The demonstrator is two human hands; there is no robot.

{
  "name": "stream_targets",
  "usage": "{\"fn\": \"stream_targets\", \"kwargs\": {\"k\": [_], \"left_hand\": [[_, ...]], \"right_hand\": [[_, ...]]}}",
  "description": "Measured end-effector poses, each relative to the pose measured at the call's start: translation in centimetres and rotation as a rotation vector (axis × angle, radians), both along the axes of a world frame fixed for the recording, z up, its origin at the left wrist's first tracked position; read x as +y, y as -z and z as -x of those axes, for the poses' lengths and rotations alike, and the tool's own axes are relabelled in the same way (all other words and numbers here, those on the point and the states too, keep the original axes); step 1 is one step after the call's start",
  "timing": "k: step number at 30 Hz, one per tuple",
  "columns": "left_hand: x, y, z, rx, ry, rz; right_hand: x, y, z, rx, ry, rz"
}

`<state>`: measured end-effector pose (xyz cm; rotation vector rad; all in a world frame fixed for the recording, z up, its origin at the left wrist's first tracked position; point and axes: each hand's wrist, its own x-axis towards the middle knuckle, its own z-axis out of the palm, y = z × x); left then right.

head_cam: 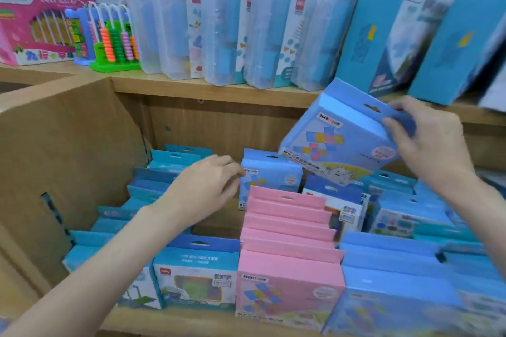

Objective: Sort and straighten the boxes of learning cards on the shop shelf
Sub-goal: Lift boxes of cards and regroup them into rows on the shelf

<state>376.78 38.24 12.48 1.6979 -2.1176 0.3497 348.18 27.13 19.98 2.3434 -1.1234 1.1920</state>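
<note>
Right hand (pixel 427 139) holds tilted blue box (pixel 339 142) above pink boxes (pixel 290 257)

Two bare forearms in view, entering from lower left and lower right edges. No sleeves visible on either; no cuffs at frame edges. No watch, bracelet or band at either wrist. Left hand (pixel 204 189): no rings seen on visible fingers, nails short, unpainted as far as blur allows. Right hand (pixel 430 139): back of hand toward camera, no rings or jewellery seen. No gloves. No tattoos or markings discernible. Slender build on both forearms. Fingertip detail soft from motion blur, so nail finish uncertain on right.
</note>
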Motion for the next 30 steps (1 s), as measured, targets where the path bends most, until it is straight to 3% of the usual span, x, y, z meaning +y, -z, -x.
{"fn": "stream_targets", "kwargs": {"k": [8, 16, 21, 25, 30], "left_hand": [[-2.0, 1.1, 4.2, 0.064, 0.187, -0.165], [-1.6, 2.0, 7.7, 0.074, 0.229, -0.349], [-0.9, 2.1, 9.2, 0.05, 0.21, -0.414], [-1.2, 2.7, 10.1, 0.093, 0.198, -0.352], [-2.1, 2.6, 12.3, 0.073, 0.149, -0.35]], "right_hand": [[1.3, -0.2, 7.8, 0.132, -0.016, -0.192], [-0.2, 2.4, 7.2, 0.392, -0.197, -0.511], [-1.3, 5.8, 6.4, 0.599, -0.196, -0.672], [-1.5, 7.5, 7.2, 0.609, -0.229, -0.834], [-1.8, 6.1, 7.7, 0.495, -0.291, -0.816]]}}
